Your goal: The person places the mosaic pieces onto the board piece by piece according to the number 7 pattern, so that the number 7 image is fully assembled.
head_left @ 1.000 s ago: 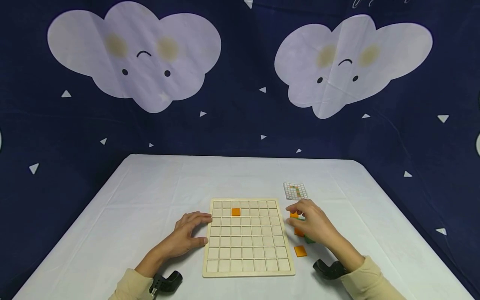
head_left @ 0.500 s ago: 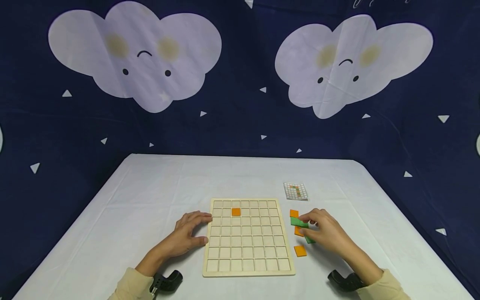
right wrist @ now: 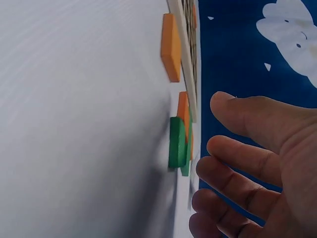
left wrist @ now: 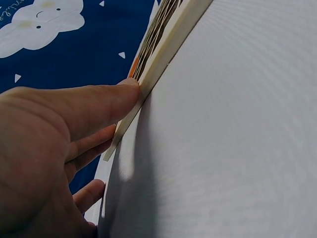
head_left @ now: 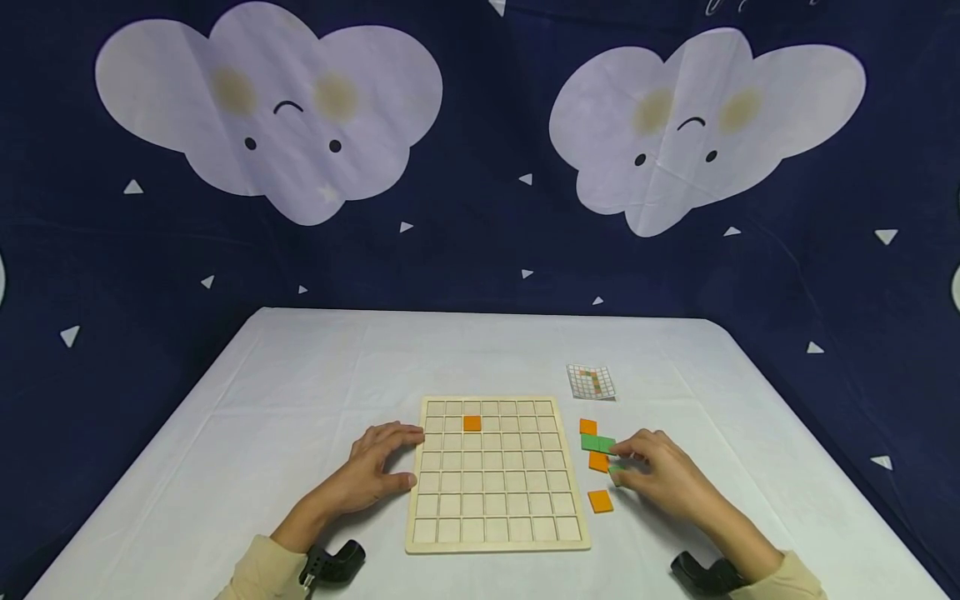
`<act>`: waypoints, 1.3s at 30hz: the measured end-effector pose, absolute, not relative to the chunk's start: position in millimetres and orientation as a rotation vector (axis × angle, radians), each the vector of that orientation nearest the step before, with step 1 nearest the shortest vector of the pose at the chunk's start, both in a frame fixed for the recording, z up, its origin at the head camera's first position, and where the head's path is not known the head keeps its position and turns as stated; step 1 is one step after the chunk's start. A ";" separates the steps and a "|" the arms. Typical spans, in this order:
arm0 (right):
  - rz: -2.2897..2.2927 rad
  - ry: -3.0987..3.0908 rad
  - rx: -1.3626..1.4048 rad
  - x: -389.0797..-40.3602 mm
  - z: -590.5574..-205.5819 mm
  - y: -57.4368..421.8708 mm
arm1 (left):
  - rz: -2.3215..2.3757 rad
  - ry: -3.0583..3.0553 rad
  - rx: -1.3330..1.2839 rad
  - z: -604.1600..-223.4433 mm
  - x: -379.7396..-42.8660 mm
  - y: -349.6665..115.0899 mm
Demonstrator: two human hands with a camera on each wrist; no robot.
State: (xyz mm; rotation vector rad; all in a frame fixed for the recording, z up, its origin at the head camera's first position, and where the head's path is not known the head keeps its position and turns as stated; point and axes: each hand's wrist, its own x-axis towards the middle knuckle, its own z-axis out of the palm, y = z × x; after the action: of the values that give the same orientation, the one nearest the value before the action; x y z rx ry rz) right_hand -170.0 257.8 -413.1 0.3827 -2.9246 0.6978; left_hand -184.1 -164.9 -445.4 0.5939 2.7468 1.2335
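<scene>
A pale wooden grid board lies on the table, with one orange square tile in its second row. My left hand rests at the board's left edge, thumb and fingertips touching it. Right of the board, several loose orange and green tiles lie in a loose column, among them two green tiles side by side and an orange tile nearest me. Over the right side of this column hovers my right hand, thumb and fingers apart, holding nothing. It partly hides another green tile in the head view.
A small printed card with a coloured grid pattern lies beyond the tiles. White cloth covers the table, and a dark blue curtain with clouds hangs behind it. Black devices are strapped to both wrists.
My right hand has moved right and toward me from over the tiles, uncovering the upper orange tile and the pair of green tiles. The left hand and the board have stayed still.
</scene>
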 end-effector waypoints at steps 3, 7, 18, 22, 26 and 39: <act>0.668 -2.942 0.369 -169.8 -415.8 260.0 | 1.232 2.746 0.595 -445.2 -184.2 -164.5; 0.656 -2.946 0.365 -168.4 -419.0 262.7 | 1.229 2.745 0.585 -444.9 -184.2 -164.5; 0.647 -2.967 0.365 -167.9 -423.8 267.0 | 1.232 2.734 0.560 -443.9 -183.8 -163.3; 0.636 -2.978 0.378 -168.3 -424.8 268.0 | 1.232 2.737 0.566 -444.0 -184.0 -163.4; 0.634 -2.988 0.379 -168.6 -424.6 268.2 | 1.239 2.736 0.583 -444.3 -184.1 -163.9; 0.630 -2.970 0.409 -167.6 -428.5 272.2 | 1.247 2.729 0.574 -443.7 -183.5 -163.7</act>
State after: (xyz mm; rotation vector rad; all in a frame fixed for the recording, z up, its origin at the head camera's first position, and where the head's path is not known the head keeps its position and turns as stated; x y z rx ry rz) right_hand -167.6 272.2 -428.5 0.4089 -2.9703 0.6299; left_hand -183.5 -163.7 -443.7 0.5740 2.7292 1.2473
